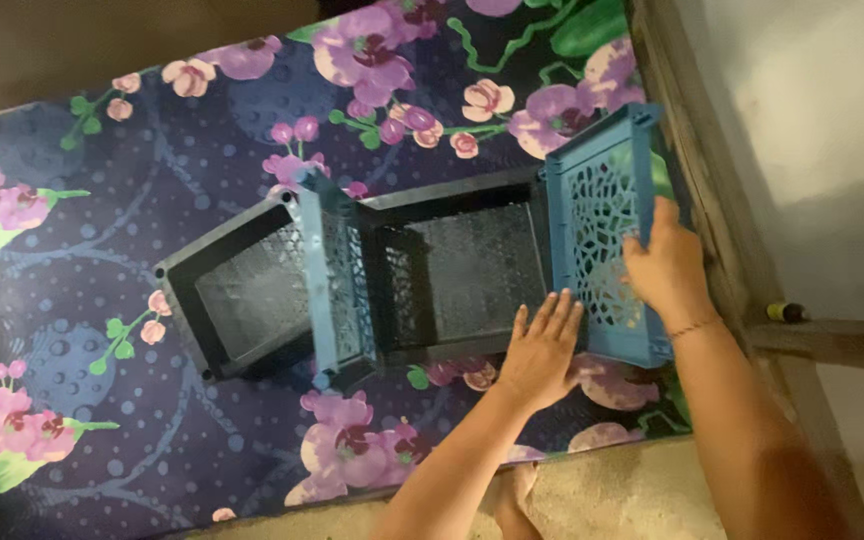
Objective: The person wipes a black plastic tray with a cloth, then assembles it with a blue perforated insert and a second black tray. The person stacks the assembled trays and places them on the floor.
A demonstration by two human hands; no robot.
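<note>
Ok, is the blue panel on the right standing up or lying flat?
Standing up. The blue panel stands on edge beside the black tray, with the right hand gripping it and the left hand on the tray's rim.

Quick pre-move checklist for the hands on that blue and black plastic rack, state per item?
1. Right hand gripping the blue lattice end panel: ok.
2. Left hand flat on the near rim of the black tray: ok.
3. Second black tray joined to the middle blue panel: cannot tell.
4. End panel seated against the tray: cannot tell, joint hidden.
5. Rack resting on the floral mat: ok.
6. Wooden frame apart from the end panel: not ok, very close.
</note>
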